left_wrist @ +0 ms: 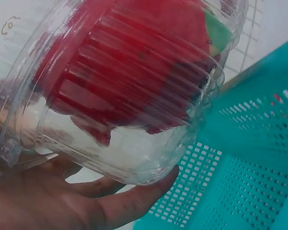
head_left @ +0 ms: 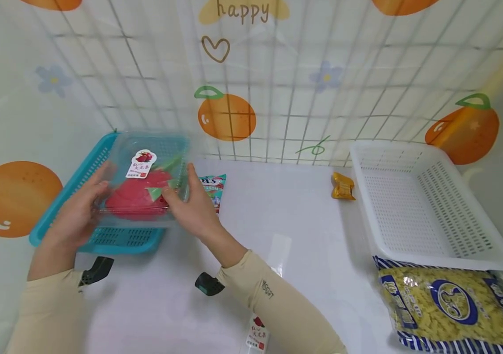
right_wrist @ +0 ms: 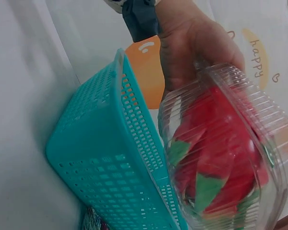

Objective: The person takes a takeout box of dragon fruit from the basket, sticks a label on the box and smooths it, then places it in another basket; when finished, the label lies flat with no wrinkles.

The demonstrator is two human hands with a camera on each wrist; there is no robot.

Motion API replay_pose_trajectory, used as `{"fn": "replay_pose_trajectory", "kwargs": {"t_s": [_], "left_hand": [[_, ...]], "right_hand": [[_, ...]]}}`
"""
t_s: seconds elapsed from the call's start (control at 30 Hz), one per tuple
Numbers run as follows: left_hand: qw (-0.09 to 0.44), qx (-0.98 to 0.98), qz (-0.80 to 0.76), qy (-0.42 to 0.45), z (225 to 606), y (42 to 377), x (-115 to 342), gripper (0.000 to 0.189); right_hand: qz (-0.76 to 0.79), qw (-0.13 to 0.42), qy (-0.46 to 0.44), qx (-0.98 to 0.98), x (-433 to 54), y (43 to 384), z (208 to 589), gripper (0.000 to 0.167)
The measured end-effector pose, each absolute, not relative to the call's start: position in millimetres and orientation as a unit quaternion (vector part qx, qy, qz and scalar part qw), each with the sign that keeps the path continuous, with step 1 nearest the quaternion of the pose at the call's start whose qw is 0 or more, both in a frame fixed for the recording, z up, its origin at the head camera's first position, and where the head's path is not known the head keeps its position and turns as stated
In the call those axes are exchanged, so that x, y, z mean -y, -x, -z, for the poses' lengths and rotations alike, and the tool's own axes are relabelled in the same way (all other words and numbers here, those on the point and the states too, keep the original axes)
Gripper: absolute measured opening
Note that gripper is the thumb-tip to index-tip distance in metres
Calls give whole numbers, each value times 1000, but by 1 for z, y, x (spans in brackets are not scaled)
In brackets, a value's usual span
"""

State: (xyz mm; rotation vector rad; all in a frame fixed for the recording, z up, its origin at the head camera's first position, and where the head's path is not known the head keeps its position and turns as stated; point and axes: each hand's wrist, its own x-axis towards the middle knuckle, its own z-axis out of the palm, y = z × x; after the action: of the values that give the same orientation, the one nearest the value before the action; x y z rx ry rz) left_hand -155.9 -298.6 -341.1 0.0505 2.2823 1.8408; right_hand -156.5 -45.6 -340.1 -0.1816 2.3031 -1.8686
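Note:
Both hands hold a clear plastic clamshell box above a teal perforated basket. Inside the box lies a red dragon fruit with green tips, and its lid bears a white label. My left hand grips the box's left side; the left wrist view shows its fingers curled under the ribbed wall. On the opposite side my right hand pinches the edge, thumb over the front corner. The right wrist view shows the box tilted beside the basket.
A teal snack packet lies right of the basket, partly hidden by my right hand. Farther right are a small gold-wrapped piece, a white perforated basket and a bag of pasta. Another labelled clear package shows at the front edge.

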Motion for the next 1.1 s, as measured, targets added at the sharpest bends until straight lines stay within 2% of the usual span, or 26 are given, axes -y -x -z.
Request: {"fn": "replay_pose_trajectory", "kwargs": {"t_s": [0.53,1.1], "left_hand": [[116,-762,-636,-40,340,158,339,61],[141,-725,-674,-13,340,165,372,60]], "right_hand": [[606,113,85,-782,68,159,333,85],[587,153,100,-789,88,163,329,86]]}}
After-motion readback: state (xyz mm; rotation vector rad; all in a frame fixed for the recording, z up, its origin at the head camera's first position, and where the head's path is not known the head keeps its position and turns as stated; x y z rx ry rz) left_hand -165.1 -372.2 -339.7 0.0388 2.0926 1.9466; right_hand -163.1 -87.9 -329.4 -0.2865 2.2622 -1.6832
